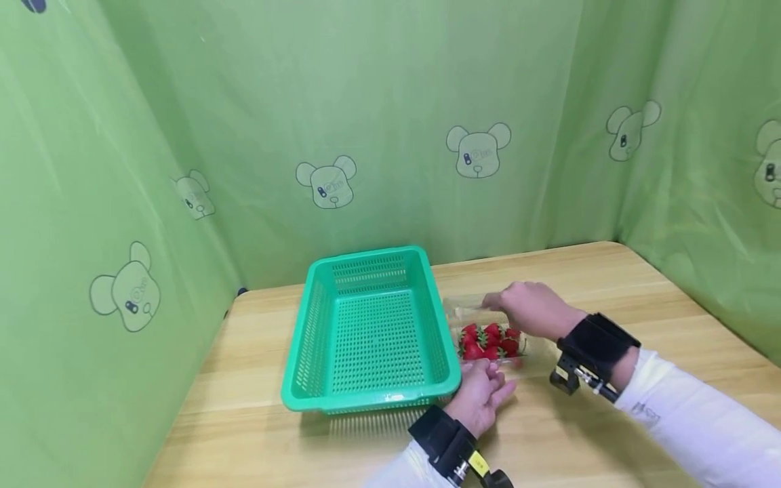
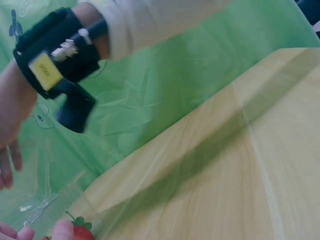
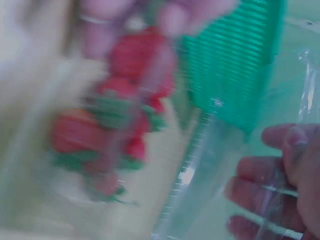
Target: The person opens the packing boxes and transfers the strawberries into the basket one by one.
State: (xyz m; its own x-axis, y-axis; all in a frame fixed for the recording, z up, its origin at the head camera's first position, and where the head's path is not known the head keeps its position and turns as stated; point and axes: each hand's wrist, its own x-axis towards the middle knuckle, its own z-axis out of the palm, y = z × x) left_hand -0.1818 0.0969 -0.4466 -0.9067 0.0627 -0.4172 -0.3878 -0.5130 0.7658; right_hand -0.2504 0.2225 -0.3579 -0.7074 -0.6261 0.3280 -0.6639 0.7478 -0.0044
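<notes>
A clear plastic box (image 1: 454, 332) filled with several red strawberries (image 1: 490, 343) lies on the table, right of the green basket (image 1: 444, 325). Its transparent lid (image 1: 466, 303) stands raised at the far side. My right hand (image 1: 537, 310) grips that lid, and in the right wrist view its curled fingers (image 3: 257, 192) show through and around the plastic. At the near edge of the box, my left hand (image 1: 478, 393) touches the rim with loosely spread fingers. One strawberry with a green leaf cap (image 2: 82, 230) appears beside its fingertips in the left wrist view.
The slatted basket stands close along the left of the box, its near right corner beside my left wrist. A wooden table (image 1: 610, 298) carries everything. Green curtains (image 1: 390, 135) with bear-head prints hang behind and at both sides.
</notes>
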